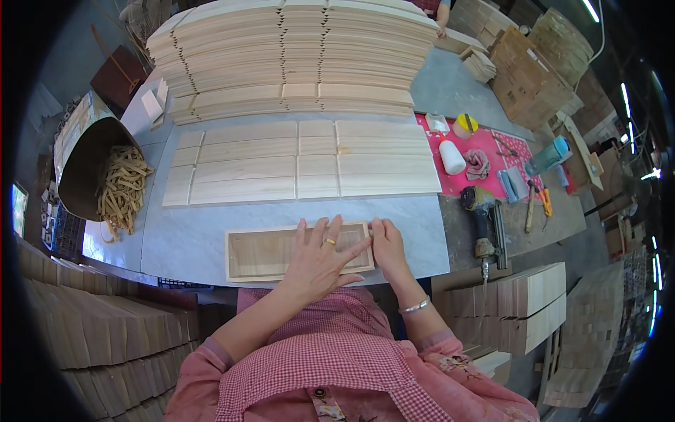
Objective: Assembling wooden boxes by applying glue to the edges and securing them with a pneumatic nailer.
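Pale wooden box (pixel 261 254) sits under your spread left hand (pixel 320 254); whether your right hand (pixel 389 247), at its end, pinches, I can't tell.

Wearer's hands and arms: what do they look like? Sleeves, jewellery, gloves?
No gloves. The left hand wears a gold-coloured ring; the right hand shows none, but a silver-coloured bangle circles that wrist. Both forearms are bare below pink sleeves with duller mauve-pink cuffs; the right sleeve shows a floral print. No cables visible on either arm.
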Motion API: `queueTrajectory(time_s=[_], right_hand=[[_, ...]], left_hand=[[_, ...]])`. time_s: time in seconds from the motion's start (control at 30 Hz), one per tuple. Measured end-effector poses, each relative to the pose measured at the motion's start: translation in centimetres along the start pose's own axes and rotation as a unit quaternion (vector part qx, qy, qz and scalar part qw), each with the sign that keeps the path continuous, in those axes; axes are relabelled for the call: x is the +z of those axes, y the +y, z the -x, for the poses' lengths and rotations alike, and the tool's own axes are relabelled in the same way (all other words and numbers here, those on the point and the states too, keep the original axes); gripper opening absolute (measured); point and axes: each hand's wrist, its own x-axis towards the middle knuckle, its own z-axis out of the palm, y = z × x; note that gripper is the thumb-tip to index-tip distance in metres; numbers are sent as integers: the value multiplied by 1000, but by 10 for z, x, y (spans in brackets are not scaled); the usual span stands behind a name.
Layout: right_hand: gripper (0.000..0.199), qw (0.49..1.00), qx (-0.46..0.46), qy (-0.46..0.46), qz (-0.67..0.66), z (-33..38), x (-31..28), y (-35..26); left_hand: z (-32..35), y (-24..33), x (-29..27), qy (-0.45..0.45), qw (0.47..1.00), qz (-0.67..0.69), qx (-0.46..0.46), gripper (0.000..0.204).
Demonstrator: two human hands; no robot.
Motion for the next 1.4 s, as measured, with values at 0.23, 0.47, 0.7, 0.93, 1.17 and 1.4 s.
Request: queueTrajectory(time_s=[0.23, 0.47, 0.7, 0.93, 1.17, 1.4], right_hand=[[37, 994, -16, 57, 97, 36, 0, -4], [35, 999, -23, 25, 31, 30, -3, -2], [30, 998, -59, 36, 5, 38, 5, 0], [29, 997, -68, 18, -12, 32, -6, 10], [26, 989, -110, 56, 79, 37, -22, -6], [19, 951, -280, 70, 113, 48, 7, -36]], left_hand=[[0, 0, 14, 13, 1000, 19, -19, 68], [0, -5, 20, 23, 1000, 6, -8, 68], [10, -5, 17, 28, 999, -3, -15, 69], [10, -5, 19, 71, 995, 66, -8, 68], [79, -36, -39, 306, 926, 117, -188, 42], [171, -71, -48, 175, 573, 584, -547, 20]])
